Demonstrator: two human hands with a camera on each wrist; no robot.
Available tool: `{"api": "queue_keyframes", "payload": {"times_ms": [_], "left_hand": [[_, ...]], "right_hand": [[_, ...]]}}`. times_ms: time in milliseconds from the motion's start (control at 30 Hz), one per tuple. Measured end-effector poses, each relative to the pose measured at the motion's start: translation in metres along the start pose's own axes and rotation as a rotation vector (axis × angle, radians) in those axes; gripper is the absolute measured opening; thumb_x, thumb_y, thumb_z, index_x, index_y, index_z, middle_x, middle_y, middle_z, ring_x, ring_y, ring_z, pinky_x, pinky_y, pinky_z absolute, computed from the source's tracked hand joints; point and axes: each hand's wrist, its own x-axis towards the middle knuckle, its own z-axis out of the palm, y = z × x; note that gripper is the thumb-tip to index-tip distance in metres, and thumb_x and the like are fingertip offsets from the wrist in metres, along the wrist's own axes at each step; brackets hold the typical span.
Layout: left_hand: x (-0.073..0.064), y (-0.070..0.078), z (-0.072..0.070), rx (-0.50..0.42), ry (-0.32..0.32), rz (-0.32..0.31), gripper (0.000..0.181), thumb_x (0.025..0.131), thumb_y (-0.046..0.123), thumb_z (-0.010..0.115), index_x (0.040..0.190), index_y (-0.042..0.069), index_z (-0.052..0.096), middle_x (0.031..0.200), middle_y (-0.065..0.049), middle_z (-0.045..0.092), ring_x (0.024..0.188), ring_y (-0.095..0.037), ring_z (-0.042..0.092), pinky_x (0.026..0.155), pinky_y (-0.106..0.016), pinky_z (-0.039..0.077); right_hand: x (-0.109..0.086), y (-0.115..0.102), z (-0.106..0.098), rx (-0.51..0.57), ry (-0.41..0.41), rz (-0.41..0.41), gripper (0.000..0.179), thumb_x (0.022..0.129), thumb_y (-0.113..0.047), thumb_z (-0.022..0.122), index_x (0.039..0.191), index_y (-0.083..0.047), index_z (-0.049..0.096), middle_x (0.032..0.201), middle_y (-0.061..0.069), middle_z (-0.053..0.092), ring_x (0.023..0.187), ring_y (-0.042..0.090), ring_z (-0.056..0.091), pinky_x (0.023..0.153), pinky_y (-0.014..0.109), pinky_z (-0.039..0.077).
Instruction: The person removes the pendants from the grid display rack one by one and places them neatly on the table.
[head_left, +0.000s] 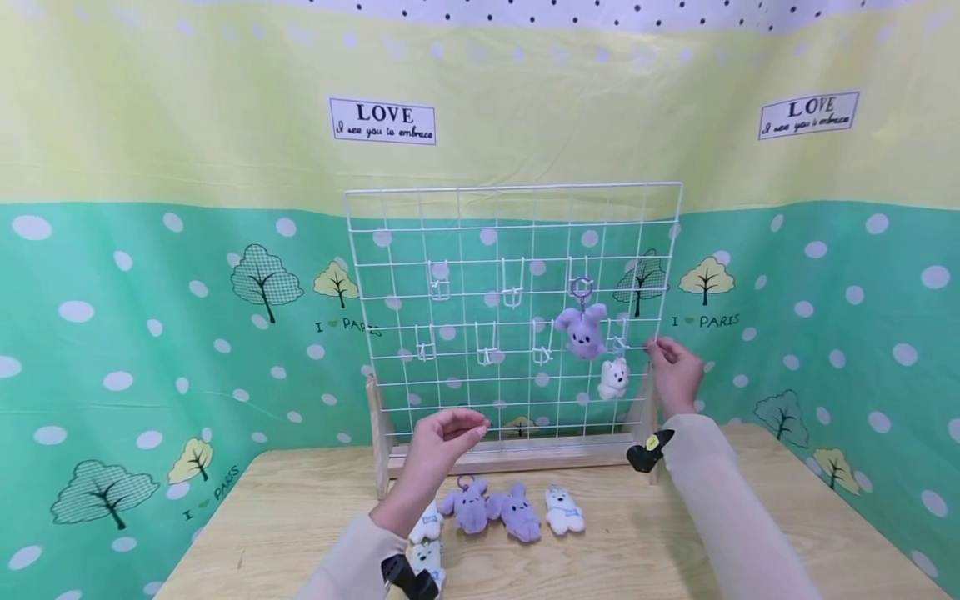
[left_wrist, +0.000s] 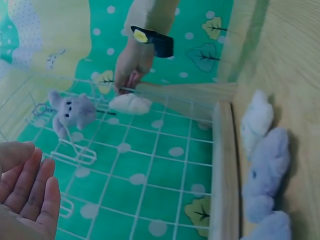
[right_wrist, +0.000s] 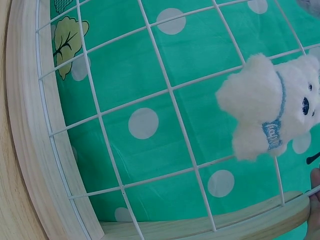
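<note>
Head view: purple plush keychain (head_left: 584,335), white plush keychain (head_left: 614,380) hung; five plushes (head_left: 519,513) unhung. Left hand (head_left: 441,443) empty, fingers together; right hand (head_left: 677,375) pinches white wire grid (head_left: 513,187).

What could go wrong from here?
Right hand grips the right edge of the wire grid: a tug could tilt it and jolt the hanging purple plush keychain.
Left forearm partly hides two white plush toys in the head view; lowering it could knock them.

Plush toys (head_left: 519,515) on table (head_left: 315,492) before grid rack (head_left: 517,458); hanging plushes (head_left: 583,333) at rack's right
</note>
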Motion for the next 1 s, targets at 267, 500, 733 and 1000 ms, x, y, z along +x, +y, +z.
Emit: {"api": "queue_keyframes", "payload": {"times_ms": [267,500,733,1000], "left_hand": [[0.023,0.026,0.018,0.004,-0.022,0.043,0.028,0.086,0.018,0.07,0.109,0.004,0.065,0.104,-0.008,0.068,0.099,-0.021,0.063,0.086,-0.031,0.051],[0.041,0.049,0.031,0.0,-0.03,0.087,0.025,0.086,0.017,0.07,0.108,0.006,0.066,0.106,-0.008,0.067,0.099,-0.019,0.063,0.087,-0.029,0.05],[0.061,0.069,0.046,0.002,-0.02,0.116,0.023,0.086,0.019,0.07,0.106,0.008,0.067,0.105,-0.006,0.068,0.098,-0.018,0.063,0.091,-0.035,0.049],[0.081,0.086,0.064,-0.04,-0.019,0.135,0.023,0.086,0.018,0.07,0.106,0.009,0.067,0.105,-0.005,0.069,0.097,-0.015,0.064,0.088,-0.029,0.05]], "right_hand": [[0.0,-0.001,-0.001,0.005,0.011,-0.016,0.035,0.092,-0.032,0.059,0.118,-0.009,0.064,0.117,0.01,0.065,0.098,0.008,0.062,0.089,0.024,0.049],[-0.001,0.001,0.0,0.011,0.001,-0.022,0.036,0.092,-0.034,0.06,0.117,-0.009,0.064,0.118,0.01,0.065,0.101,0.01,0.062,0.091,0.025,0.049],[0.002,0.004,0.0,0.023,-0.008,-0.009,0.038,0.092,-0.036,0.059,0.119,-0.01,0.064,0.119,0.007,0.065,0.105,0.013,0.061,0.093,0.027,0.048],[0.0,0.002,-0.001,0.021,-0.005,-0.021,0.037,0.092,-0.035,0.059,0.119,-0.009,0.064,0.119,0.009,0.065,0.103,0.012,0.061,0.092,0.026,0.048]]}}
